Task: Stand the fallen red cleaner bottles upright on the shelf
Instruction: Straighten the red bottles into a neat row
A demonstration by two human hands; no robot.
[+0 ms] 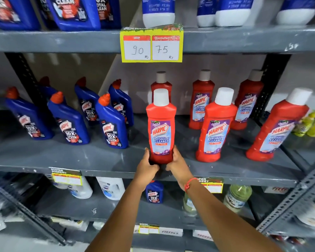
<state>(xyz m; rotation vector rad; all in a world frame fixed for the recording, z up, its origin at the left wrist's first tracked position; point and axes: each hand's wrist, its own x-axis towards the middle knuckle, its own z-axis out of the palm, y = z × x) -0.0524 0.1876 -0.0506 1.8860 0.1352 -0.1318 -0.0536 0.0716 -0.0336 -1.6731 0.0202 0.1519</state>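
**Both hands steadying one red bottle at the shelf's front edge**

Both hands are clasping the base of the red bottle — left hand on its left flank, right hand on its right, fingers wrapping the lower sides. Its long axis is running straight up, cap topmost, directly above the hands. It is standing near the front of the shelf, another red bottle just behind — letting go looks like the remaining move.

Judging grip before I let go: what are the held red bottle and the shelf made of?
Red bottle: likely glossy moulded plastic, smooth sheen, matte white cap, paper-like printed label. Shelf: looks like grey painted metal, scuffed, with perforated angle uprights.
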